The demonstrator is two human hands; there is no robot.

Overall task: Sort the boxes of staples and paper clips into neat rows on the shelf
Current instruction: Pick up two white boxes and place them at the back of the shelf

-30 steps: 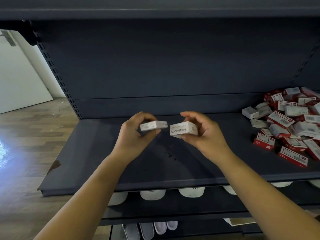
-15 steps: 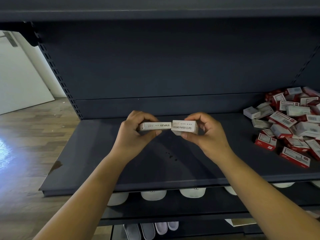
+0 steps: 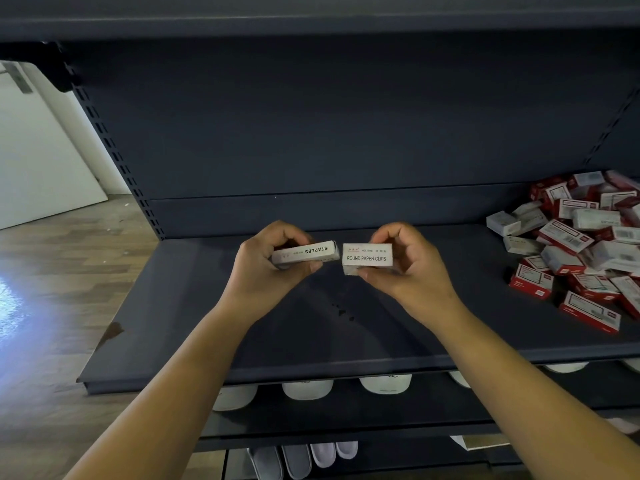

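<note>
Hidden/unclear: heap of boxes [image 3: 575, 251] at right end of shelf [image 3: 194, 327] is cut off by frame edge; total not countable, most labels too small to read. Small red print on the two held boxes illegible. Rounded white items [image 3: 385, 383] on lower shelf only partly seen under the shelf lip; type can't be told. Grey and white slippers [image 3: 301, 459] at bottom, toes only.

Item 1: staples box [image 3: 304, 252], white, slim, long side toward camera, "STAPLES" printed upside down, slightly tilted, right end higher. Held above mid shelf, not touching it.

Item 2: paper clips box [image 3: 367, 258], white, taller face, "ROUND PAPER CLIPS" reads upright. Held level, just beside item 1, narrow gap between ends, not touching.

Heap: red-and-white and plain white boxes, jumbled, lying at mixed angles, well apart from held pair.

Left hand [image 3: 266, 271]: forearm reaching up from lower left, fingers curled over top of staples box, thumb under; grip narrow, pinching box's left half.

Right hand [image 3: 412, 271]: forearm from lower right, fingers curled over top and behind paper clips box, thumb along lower front edge; grip narrow, holding box.

Surround: dark back panel [image 3: 329, 133], wood floor [image 3: 52, 271] at left.
</note>
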